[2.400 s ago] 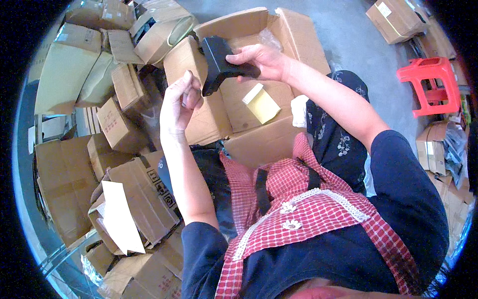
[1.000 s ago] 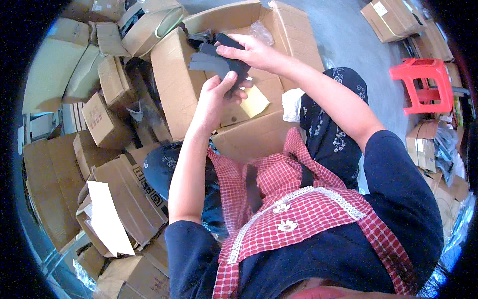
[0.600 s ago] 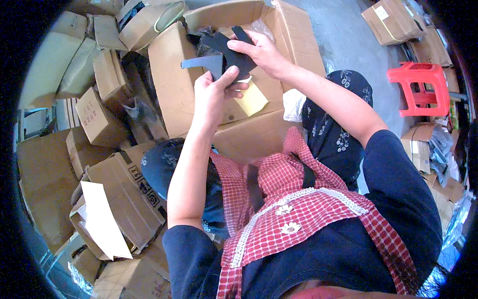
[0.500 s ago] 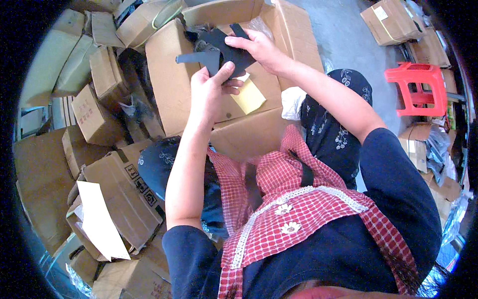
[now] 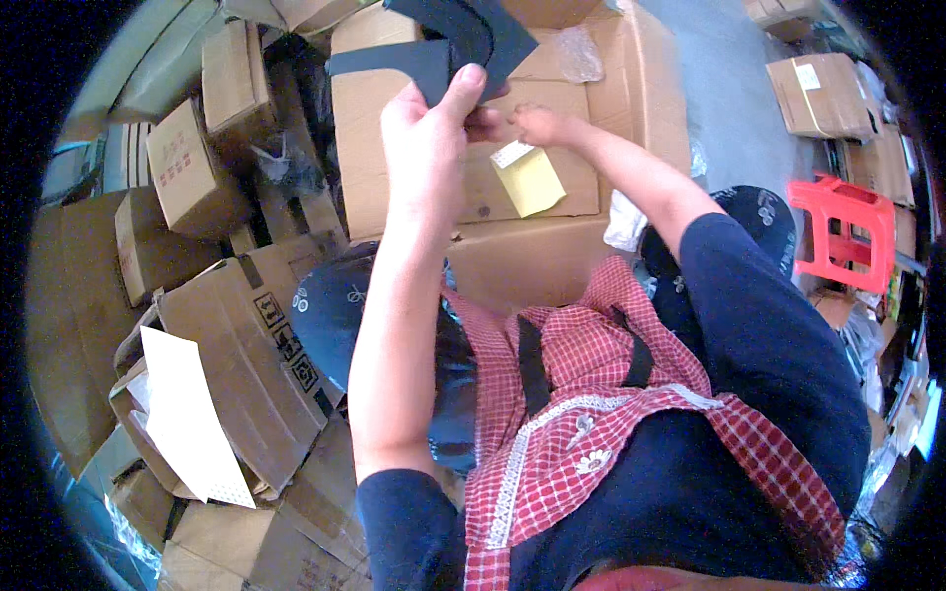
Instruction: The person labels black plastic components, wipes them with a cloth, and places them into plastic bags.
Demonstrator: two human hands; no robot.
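My left hand (image 5: 439, 123) grips a bundle of flat black pieces (image 5: 424, 64) over the open cardboard box, thumb on top. One strip juts out to the left, and the upper part of the bundle runs out of view at the top edge. My right hand (image 5: 542, 125) is inside the box, off the bundle, its fingers curled; whether anything is in them is hidden. Just below these fingers lie a small white label (image 5: 510, 155) and a yellow paper (image 5: 533, 183) on the box's bottom.
The open box (image 5: 522, 261) stands between my knees, with clear crumpled plastic (image 5: 576, 54) in it. Cardboard boxes (image 5: 197, 167) crowd the left side, one with a white sheet (image 5: 187, 419) on it. At the right are a red stool (image 5: 847, 231) and another carton (image 5: 818, 94).
My right hand has let go of the black pieces and moved down into the box near the yellow paper. My left hand keeps them, now higher in view. The whole view has shifted.
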